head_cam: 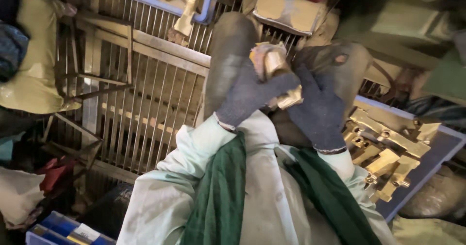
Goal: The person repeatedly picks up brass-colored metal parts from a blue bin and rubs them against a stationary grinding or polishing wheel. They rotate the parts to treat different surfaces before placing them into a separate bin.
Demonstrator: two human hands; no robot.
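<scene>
Green scarf (218, 196), gloved hands half-hiding brass fitting (277, 65)

left glove (245, 97): dark blue knitted cloth, matt, fuzzy.
right glove (318, 111): same dark knit, matt.
held part (279, 63): brass-coloured metal, smooth, shiny.
rag (259, 53): soft, worn cloth around the part.
tray parts (388, 143): yellow metal, cast, glossy edges.
tray (444, 150): blue plastic, matt.
grating (145, 104): steel bars, dull, dusty.
sleeves (165, 191): pale green woven cloth, matt.
</scene>
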